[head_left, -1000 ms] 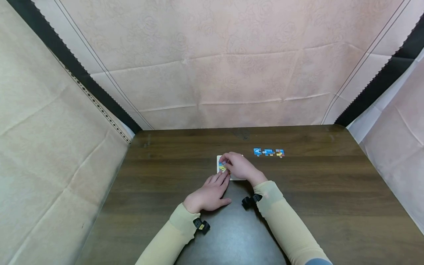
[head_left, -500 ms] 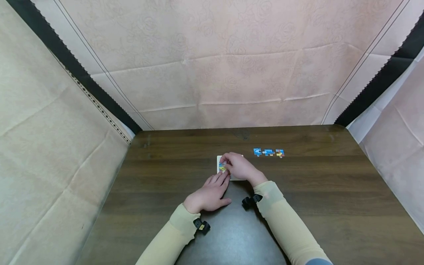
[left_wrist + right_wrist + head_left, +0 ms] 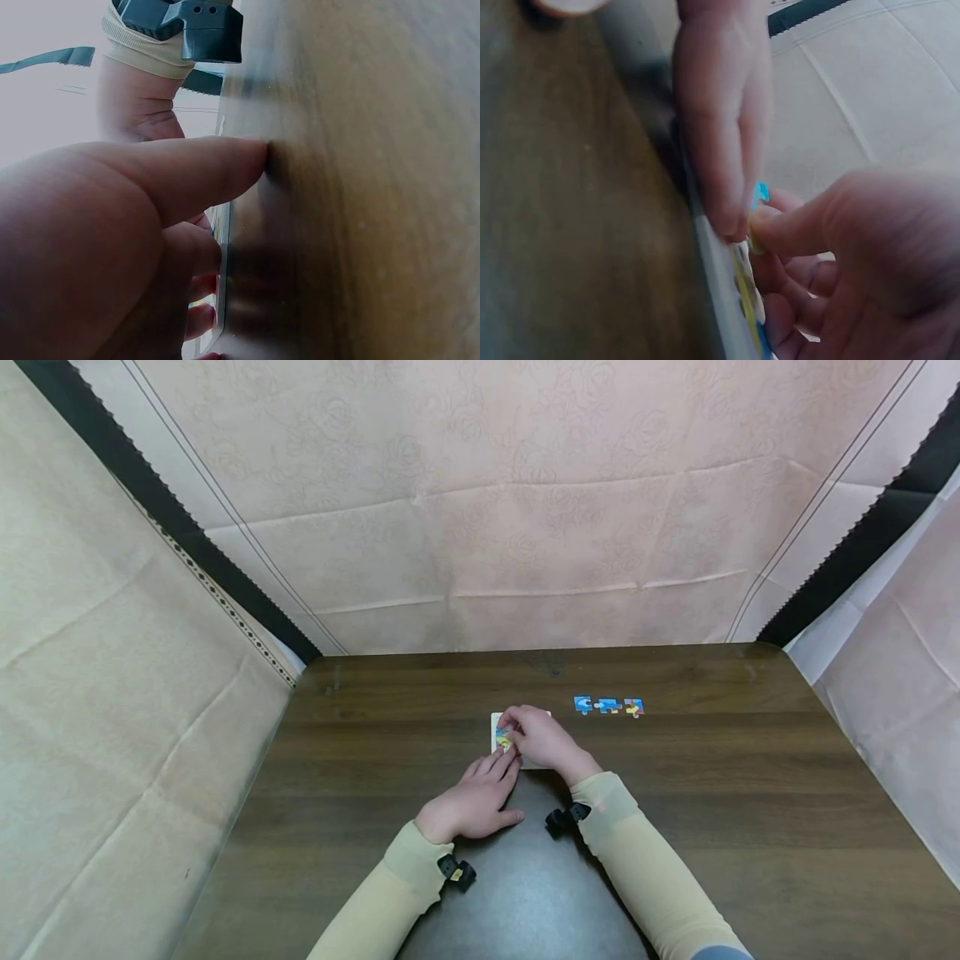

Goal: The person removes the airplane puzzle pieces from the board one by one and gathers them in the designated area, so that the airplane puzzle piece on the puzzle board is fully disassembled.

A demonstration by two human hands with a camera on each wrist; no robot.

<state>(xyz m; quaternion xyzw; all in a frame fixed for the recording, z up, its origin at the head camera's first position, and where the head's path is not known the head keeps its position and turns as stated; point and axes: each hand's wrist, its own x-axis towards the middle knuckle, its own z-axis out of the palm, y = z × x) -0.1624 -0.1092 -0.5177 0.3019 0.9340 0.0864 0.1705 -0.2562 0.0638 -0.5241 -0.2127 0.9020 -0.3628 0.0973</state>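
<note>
A small puzzle board (image 3: 495, 721) with a white border lies on the table, mostly covered by the hands. My right hand (image 3: 546, 737) reaches over it from the right. In the right wrist view its thumb and index finger pinch a puzzle piece (image 3: 761, 192), with a blue part showing. My left hand (image 3: 472, 797) lies palm down at the board's near edge, fingers extended, fingertips on the board close to the right fingertips. Yellow and blue picture parts (image 3: 503, 739) show between the hands. How the pinched piece sits in the board is hidden.
Three loose puzzle pieces, a left one (image 3: 582, 704), a middle one (image 3: 608, 705) and a right one (image 3: 634, 707), lie in a row beyond the board to the right. The brown wooden table (image 3: 360, 735) ends at pale cloth hangings (image 3: 525, 552) behind and at the sides.
My right wrist and forearm have shifted very slightly left, while the fingers stay at the same spot on the board. The left hand and loose pieces look unmoved.
</note>
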